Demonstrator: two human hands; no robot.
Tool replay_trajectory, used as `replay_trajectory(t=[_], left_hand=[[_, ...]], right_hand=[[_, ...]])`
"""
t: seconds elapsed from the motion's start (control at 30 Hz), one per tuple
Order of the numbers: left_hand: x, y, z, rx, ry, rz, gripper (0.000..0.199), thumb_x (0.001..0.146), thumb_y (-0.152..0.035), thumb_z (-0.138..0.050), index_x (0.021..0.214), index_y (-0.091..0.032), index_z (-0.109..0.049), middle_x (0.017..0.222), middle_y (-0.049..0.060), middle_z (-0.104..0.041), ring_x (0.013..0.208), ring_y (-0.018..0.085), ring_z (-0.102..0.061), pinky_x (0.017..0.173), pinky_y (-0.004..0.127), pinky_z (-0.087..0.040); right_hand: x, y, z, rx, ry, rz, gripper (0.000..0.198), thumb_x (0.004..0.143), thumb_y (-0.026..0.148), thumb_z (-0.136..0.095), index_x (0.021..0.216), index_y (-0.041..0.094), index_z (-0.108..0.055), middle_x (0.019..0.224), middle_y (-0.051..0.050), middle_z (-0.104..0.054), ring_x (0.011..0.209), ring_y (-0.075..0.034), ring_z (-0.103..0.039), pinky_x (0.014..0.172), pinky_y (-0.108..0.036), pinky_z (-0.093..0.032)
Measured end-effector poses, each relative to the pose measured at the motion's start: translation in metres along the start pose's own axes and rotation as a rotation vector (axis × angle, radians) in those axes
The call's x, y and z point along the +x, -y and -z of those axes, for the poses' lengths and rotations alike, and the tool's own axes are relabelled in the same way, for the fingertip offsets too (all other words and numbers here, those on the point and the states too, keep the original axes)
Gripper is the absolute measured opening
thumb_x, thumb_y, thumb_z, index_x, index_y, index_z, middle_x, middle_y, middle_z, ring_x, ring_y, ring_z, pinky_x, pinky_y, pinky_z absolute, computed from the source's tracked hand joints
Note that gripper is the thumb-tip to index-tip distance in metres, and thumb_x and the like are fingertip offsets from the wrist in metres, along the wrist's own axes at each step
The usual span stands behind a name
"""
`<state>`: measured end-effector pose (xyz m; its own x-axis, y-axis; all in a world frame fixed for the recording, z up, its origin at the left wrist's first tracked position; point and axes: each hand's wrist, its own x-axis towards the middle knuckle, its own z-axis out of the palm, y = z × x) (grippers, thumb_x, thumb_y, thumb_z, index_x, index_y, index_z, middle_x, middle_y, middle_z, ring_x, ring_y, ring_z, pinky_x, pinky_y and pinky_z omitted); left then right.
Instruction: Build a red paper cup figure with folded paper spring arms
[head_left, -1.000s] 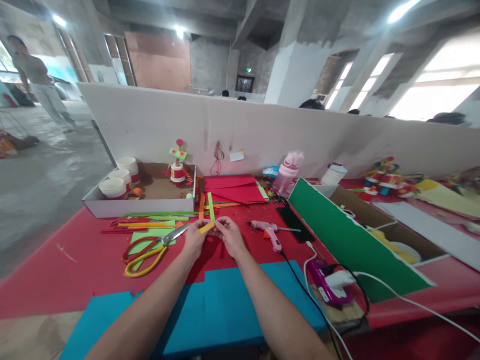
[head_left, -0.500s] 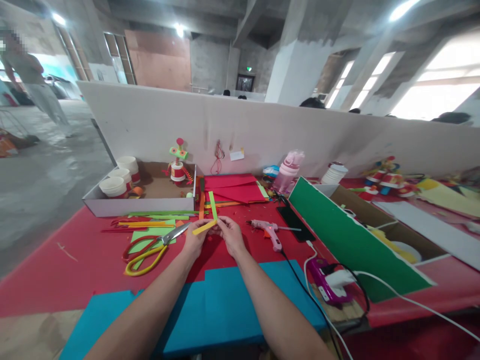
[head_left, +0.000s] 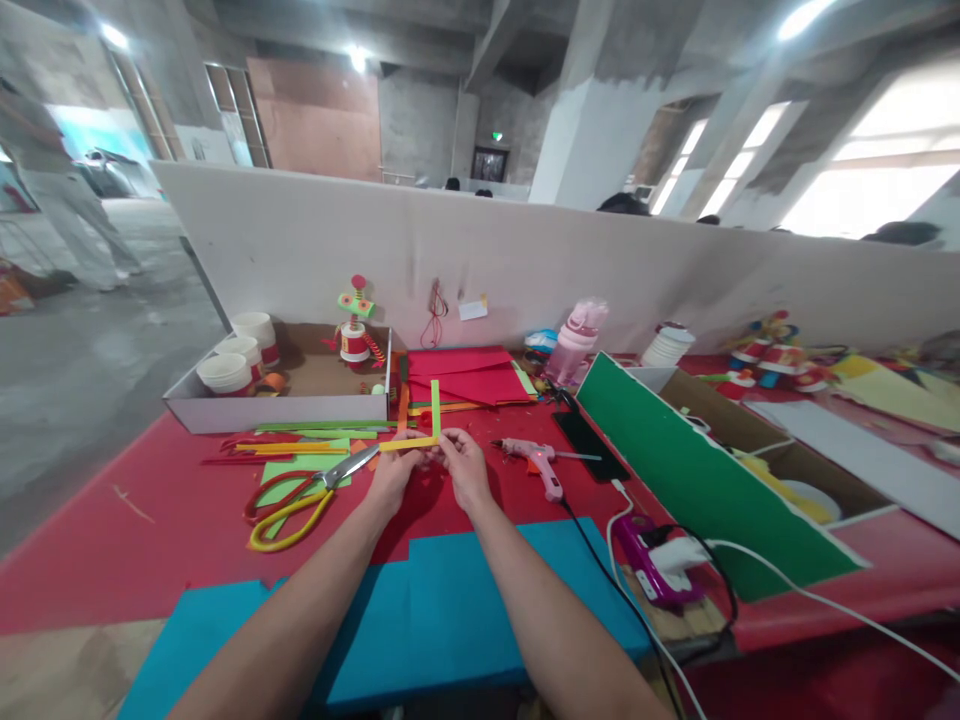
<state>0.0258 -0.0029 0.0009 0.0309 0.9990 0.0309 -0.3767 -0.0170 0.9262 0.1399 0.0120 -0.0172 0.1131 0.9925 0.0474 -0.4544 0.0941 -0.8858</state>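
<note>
No lettering can be read; the distant green sign [head_left: 497, 135] is too small.

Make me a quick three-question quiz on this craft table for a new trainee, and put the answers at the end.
1. Which lies nearest the right hand: A, the glue gun; B, the bottle; or C, the phone?

2. True or false: the scissors lie inside the white box.

3. The left hand touches the yellow strip. What color is the other strip, which meets it near the right fingertips?

Key: 1. A. 2. False. 3. Green.
</note>
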Motion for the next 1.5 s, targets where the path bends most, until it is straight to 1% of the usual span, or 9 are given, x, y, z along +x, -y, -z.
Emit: replay_trajectory(t=[0.1,0.2,0.3,0.47,0.7,1.07,1.17,1.37,1.5], left_hand=[[-0.0001,0.0008,-0.0002,0.004,0.033,-0.005,0.023,0.063,-0.023,-0.074,0.081,-0.017,-0.06,0.067,-0.001,-0.061,0.058,0.01,-0.054,0.056,0.022,-0.041],[0.0008,0.0028,0.0006,0.048,-0.003,-0.019,0.026,0.066,-0.033,-0.076,0.076,-0.017,-0.059,0.065,0.0,-0.061,0.058,0.011,-0.054,0.056,0.022,-0.041],[0.0017,0.0044,0.0013,0.067,-0.037,-0.03,0.029,0.064,-0.039,-0.077,0.072,-0.017,-0.059,0.064,0.0,-0.061,0.058,0.011,-0.054,0.056,0.022,-0.04],[0.0015,0.004,0.0004,0.055,-0.063,-0.046,0.028,0.063,-0.037,-0.077,0.069,-0.017,-0.058,0.06,-0.002,-0.059,0.055,0.01,-0.052,0.054,0.022,-0.039],[0.0023,0.0033,-0.0002,0.071,-0.097,-0.04,0.028,0.062,-0.036,-0.077,0.07,-0.016,-0.058,0.061,-0.001,-0.06,0.054,0.01,-0.053,0.055,0.022,-0.041],[0.0019,0.0017,0.0006,0.085,-0.09,-0.037,0.027,0.065,-0.037,-0.077,0.07,-0.016,-0.061,0.063,0.0,-0.061,0.054,0.01,-0.053,0.053,0.021,-0.042],[0.0018,0.0019,0.0003,0.09,-0.084,-0.025,0.029,0.064,-0.038,-0.078,0.075,-0.016,-0.062,0.063,0.0,-0.062,0.054,0.011,-0.054,0.052,0.021,-0.042],[0.0034,0.0053,0.0022,0.096,-0.059,-0.021,0.03,0.065,-0.038,-0.078,0.08,-0.015,-0.068,0.065,0.002,-0.065,0.056,0.012,-0.057,0.058,0.025,-0.046],[0.005,0.0078,0.0048,0.139,-0.101,0.006,0.032,0.065,-0.041,-0.077,0.076,-0.012,-0.07,0.064,0.005,-0.066,0.056,0.014,-0.057,0.053,0.024,-0.043]], right_hand=[[0.0006,-0.0002,0.0003,0.003,-0.022,-0.004,0.025,0.064,0.037,-0.074,0.078,0.019,-0.062,0.062,0.004,-0.062,0.058,-0.011,-0.058,0.06,-0.024,-0.05],[0.0001,-0.0012,-0.0001,0.026,0.017,-0.025,0.026,0.064,0.038,-0.075,0.078,0.02,-0.062,0.065,0.004,-0.064,0.057,-0.011,-0.058,0.06,-0.025,-0.051],[-0.0006,-0.002,-0.0004,0.028,0.045,-0.054,0.028,0.063,0.039,-0.076,0.08,0.02,-0.064,0.065,0.003,-0.064,0.058,-0.012,-0.059,0.063,-0.027,-0.052],[-0.0005,-0.001,0.0005,0.017,0.044,-0.081,0.031,0.061,0.039,-0.077,0.08,0.018,-0.066,0.064,0.003,-0.064,0.06,-0.012,-0.06,0.067,-0.029,-0.053],[0.0004,-0.0009,0.0013,0.019,0.038,-0.102,0.033,0.058,0.039,-0.08,0.079,0.017,-0.067,0.066,0.001,-0.065,0.061,-0.012,-0.06,0.066,-0.028,-0.054],[-0.0011,0.0008,0.0006,0.013,0.041,-0.096,0.031,0.058,0.035,-0.08,0.08,0.016,-0.067,0.066,0.001,-0.066,0.062,-0.012,-0.062,0.069,-0.029,-0.055],[-0.0015,0.0014,-0.0003,0.006,0.034,-0.079,0.028,0.059,0.035,-0.079,0.078,0.017,-0.068,0.069,0.001,-0.068,0.063,-0.012,-0.062,0.069,-0.028,-0.055],[-0.0037,0.0021,-0.0028,-0.016,0.032,-0.081,0.03,0.06,0.036,-0.079,0.08,0.017,-0.066,0.069,0.001,-0.067,0.064,-0.014,-0.064,0.071,-0.032,-0.056],[-0.0057,0.0056,-0.0038,-0.043,0.034,-0.072,0.032,0.059,0.036,-0.079,0.08,0.018,-0.065,0.071,0.001,-0.067,0.065,-0.014,-0.064,0.073,-0.032,-0.056]])
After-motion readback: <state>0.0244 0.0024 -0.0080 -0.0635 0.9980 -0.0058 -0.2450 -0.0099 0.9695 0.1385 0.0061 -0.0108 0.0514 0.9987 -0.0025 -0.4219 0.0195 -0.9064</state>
